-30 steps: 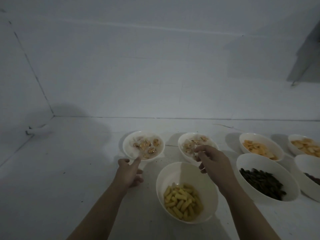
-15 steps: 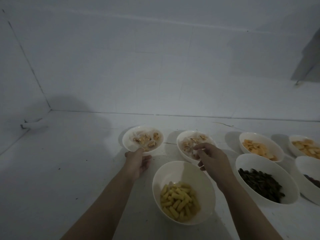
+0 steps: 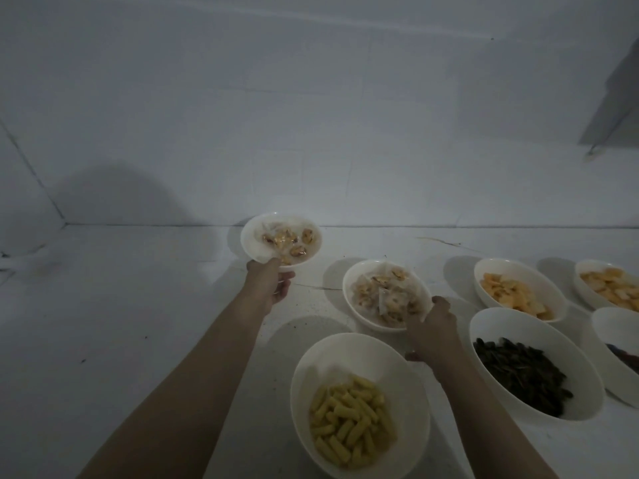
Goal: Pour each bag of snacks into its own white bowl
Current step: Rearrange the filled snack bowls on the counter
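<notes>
Since a second ago your left hand [image 3: 273,283] has gripped the far-left bowl [image 3: 280,240] by its near rim and lifted it. Right hand [image 3: 430,328] curls on the wrapped-snack bowl [image 3: 385,293] rim. All bowls hold snacks, no bags visible: pouring looks done.

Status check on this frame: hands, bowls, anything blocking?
Left hand grips rim of far-left wrapped-snack bowl. Right hand holds rim of second wrapped-snack bowl. No bag visible. Nothing blocking.
</notes>
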### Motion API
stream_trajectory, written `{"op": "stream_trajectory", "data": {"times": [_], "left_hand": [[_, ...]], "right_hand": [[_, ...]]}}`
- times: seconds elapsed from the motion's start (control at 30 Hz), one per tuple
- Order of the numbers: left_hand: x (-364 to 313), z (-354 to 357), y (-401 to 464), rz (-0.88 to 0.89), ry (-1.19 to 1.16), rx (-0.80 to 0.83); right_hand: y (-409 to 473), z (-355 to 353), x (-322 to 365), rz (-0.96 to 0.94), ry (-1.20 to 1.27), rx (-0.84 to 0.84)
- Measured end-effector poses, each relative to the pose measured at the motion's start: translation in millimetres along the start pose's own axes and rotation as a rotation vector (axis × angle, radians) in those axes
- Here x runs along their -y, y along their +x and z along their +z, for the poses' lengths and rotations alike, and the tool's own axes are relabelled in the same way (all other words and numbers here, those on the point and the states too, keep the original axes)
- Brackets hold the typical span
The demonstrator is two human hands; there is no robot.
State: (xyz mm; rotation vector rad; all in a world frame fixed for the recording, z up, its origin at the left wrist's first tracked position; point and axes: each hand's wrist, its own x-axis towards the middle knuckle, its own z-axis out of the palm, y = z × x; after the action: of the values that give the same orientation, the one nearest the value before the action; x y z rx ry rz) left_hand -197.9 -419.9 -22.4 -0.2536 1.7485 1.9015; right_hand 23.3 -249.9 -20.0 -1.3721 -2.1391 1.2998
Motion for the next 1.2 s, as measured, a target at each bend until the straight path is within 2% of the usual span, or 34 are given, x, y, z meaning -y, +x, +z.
{"op": "stream_trajectory", "data": {"times": [0.1, 0.17, 0.27, 0.43, 0.7, 1.03, 1.2], "left_hand": [[-4.4, 3.9, 11.5, -0.005, 0.010, -0.007], [-6.3, 4.5, 17.4, -0.009, 0.014, -0.007], [-7.7, 3.9, 26.0, -0.015, 0.009, -0.010], [-6.2, 2.5, 35.4, -0.022, 0.017, -0.030], [-1.7, -3.5, 47.5, -0.016, 0.006, -0.042], [6.5, -12.8, 50.3, 0.039, 0.023, -0.066], [9.7, -11.5, 29.7, 0.107, 0.047, -0.117]], "right_hand": [[15.4, 6.3, -5.8, 0.167, 0.234, 0.131], [24.0, 6.1, -6.8, 0.171, 0.372, 0.179], [35.5, 10.4, -1.8, 0.123, 0.505, 0.195], [59.1, 32.6, 16.6, 0.193, 0.756, 0.160], [82.2, 54.2, 54.7, 0.209, 0.864, 0.149], [90.6, 69.2, 59.9, 0.183, 0.878, 0.117], [77.1, 61.2, 55.7, 0.243, 0.936, 0.126]]}}
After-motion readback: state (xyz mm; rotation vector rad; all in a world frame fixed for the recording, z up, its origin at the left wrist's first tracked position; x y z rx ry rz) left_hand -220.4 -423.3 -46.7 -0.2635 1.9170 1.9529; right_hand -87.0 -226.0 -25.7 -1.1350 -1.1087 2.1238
